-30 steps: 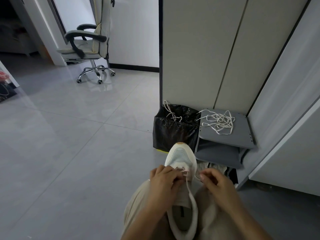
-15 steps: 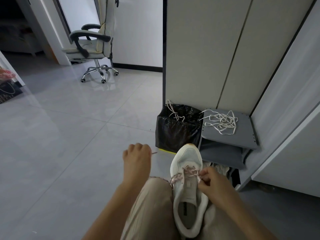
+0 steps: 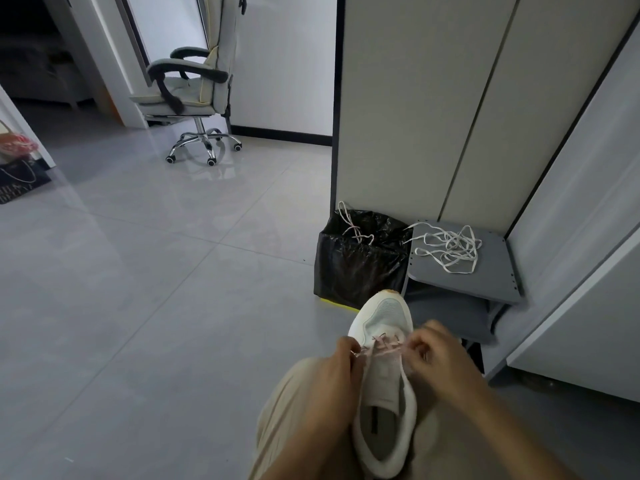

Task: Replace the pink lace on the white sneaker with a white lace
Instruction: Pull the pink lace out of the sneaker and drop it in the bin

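Left hand (image 3: 341, 372) was flung out toward 9 o'clock half a second ago and is now back at the eyelets. Both hands' fingers are curled and seem to pinch the pink lace (image 3: 383, 345), the right hand (image 3: 440, 355) blurred. The white sneaker (image 3: 382, 379) sits on the lap at 6 o'clock. Only the toe-end crossings remain, so unlacing is probably nearly done. The white lace (image 3: 450, 247) waits untouched at the sneaker's 1 o'clock.

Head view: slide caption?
Left hand and right hand pinch the pink lace on the sneaker; white lace lies on grey shelf.
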### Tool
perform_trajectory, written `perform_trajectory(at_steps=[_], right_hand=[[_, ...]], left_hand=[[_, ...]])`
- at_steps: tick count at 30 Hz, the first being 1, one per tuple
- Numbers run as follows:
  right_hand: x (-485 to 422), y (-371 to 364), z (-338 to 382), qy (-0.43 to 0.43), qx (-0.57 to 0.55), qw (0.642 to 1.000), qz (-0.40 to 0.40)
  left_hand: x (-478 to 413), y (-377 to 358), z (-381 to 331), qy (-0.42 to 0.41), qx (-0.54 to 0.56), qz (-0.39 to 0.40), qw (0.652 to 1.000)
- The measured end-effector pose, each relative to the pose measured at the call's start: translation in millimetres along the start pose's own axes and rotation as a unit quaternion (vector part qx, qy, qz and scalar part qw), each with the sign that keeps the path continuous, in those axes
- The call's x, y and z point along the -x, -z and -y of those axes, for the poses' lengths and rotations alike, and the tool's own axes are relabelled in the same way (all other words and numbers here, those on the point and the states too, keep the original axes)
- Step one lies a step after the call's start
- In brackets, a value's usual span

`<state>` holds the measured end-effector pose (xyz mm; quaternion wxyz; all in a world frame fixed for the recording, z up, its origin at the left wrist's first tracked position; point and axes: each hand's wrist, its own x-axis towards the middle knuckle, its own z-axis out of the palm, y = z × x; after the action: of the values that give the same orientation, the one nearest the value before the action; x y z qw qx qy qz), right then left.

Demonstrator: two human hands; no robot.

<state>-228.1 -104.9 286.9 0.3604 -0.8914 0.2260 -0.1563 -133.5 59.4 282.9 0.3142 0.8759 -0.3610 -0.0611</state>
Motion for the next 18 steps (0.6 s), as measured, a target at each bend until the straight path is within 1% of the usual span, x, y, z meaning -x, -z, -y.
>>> perform_trajectory(at_steps=[1,2,3,4,5,6,8,9,10,11,13,14,15,16,18], right_hand=[[7,3,-7,-0.032,-0.053,0.997,-0.055],[15,5,-12,-0.064,-0.092,0.990,-0.083],[22,6,-15,-0.091,-0.113,0.986,-0.083],[25,4,-17,-0.100,-0.122,0.985,-0.071],[25,1,-18,-0.086,-0.111,0.988,-0.066],[22,-1,-15,-0.052,-0.088,0.992,-0.075],[11,-3,-3,0.050,0.031,0.994,-0.095],[4,-6,6,0.104,0.116,0.984,-0.084],[-2,-11,14,0.153,0.196,0.966,-0.064],[-6,-18,21,0.178,0.257,0.949,-0.044],[-11,-30,26,0.204,0.309,0.928,-0.028],[-12,-31,26,0.211,0.302,0.929,-0.017],[-11,-29,24,0.204,0.263,0.943,-0.006],[-9,-22,20,0.183,0.199,0.963,-0.004],[-1,0,9,0.081,0.054,0.995,-0.034]], left_hand=[[1,0,1,0.013,0.000,-0.004,1.000],[3,-1,2,0.012,-0.005,-0.009,1.000],[5,1,0,0.007,0.002,-0.010,1.000],[6,2,-1,0.001,0.026,-0.013,1.000],[7,5,-3,-0.001,0.049,-0.010,0.999],[6,5,-4,-0.006,0.069,-0.004,0.998],[5,5,-5,-0.008,0.100,0.014,0.995],[5,6,-7,-0.005,0.114,0.026,0.993],[5,6,-9,0.003,0.132,0.033,0.991],[5,4,-8,0.010,0.150,0.029,0.988],[7,0,-4,0.027,0.173,0.008,0.984],[9,0,-2,0.035,0.169,0.005,0.985],[11,-1,2,0.035,0.156,0.001,0.987],[12,-1,5,0.031,0.137,-0.007,0.990],[14,1,9,0.031,0.109,-0.028,0.993]])
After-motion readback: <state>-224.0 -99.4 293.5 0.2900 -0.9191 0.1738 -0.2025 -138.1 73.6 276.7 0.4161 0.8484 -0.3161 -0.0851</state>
